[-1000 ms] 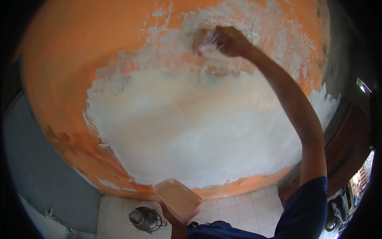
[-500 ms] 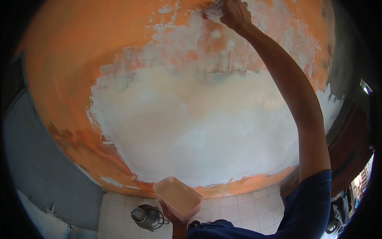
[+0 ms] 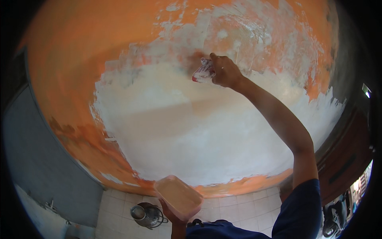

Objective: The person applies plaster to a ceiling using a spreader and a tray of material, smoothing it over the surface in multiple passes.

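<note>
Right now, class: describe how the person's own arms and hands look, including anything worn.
Both hands are bare, without gloves. The right hand has pale smears on it, and its forearm is bare up to a short dark blue sleeve. The left hand shows only partly, its wrist bare.

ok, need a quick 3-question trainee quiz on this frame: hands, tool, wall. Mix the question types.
1. True or false: the right hand presses a white-smeared scraper blade against the orange wall.
2. What does the left hand hold?
A. a paint roller
B. a shallow translucent plastic tub
C. a metal kettle
3. Fill in: the metal pot stands on the pale ____ floor.

Key:
1. True; the blade sits at the upper edge of the white putty patch.
2. B; grip from beneath, tub tilted.
3. tiled
</note>
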{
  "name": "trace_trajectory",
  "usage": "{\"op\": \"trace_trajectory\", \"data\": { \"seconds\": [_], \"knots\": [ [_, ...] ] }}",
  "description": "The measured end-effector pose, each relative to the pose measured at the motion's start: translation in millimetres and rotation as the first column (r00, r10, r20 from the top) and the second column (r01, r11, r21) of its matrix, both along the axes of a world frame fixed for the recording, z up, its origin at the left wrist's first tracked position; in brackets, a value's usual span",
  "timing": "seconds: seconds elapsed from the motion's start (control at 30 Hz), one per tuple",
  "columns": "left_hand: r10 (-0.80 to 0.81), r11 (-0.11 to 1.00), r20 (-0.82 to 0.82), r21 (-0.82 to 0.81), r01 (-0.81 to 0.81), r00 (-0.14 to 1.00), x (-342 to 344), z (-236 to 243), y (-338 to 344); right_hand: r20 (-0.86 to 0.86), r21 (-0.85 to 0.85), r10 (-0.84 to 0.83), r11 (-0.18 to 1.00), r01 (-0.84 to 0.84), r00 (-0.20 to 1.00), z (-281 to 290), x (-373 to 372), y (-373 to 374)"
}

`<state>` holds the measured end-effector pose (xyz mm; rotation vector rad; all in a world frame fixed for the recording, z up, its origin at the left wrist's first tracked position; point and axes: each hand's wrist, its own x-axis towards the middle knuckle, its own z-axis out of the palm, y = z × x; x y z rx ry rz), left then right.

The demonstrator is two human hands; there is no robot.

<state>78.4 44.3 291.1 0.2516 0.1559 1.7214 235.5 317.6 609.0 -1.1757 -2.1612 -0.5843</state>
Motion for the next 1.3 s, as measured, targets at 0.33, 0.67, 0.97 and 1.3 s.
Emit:
{"op": "trace_trajectory", "data": {
  "seconds": [0.33, 0.67, 0.97, 1.3],
  "knots": [
    [-0.064, 0.997, 0.09, 0.046, 0.06, 0.994, -3, -31, 10, -0.123, 0.492, -0.023, 0.867, 0.081, 0.992, 78, 21, 58],
    [-0.049, 0.999, 0.064, 0.027, 0.047, 0.997, -6, -9, -4, -0.075, 0.422, -0.001, 0.906, 0.033, 0.997, 133, 44, 3],
    [-0.052, 0.999, 0.11, -0.001, 0.053, 0.993, -5, -34, 1, 0.17, 0.295, 0.011, 0.953, -0.062, 0.985, 40, 60, 37],
    [-0.181, 0.982, 0.074, 0.061, 0.177, 0.981, 4, -39, 13, -0.067, 0.457, -0.106, 0.881, 0.125, 0.992, 132, 80, 31]
  ]
}}
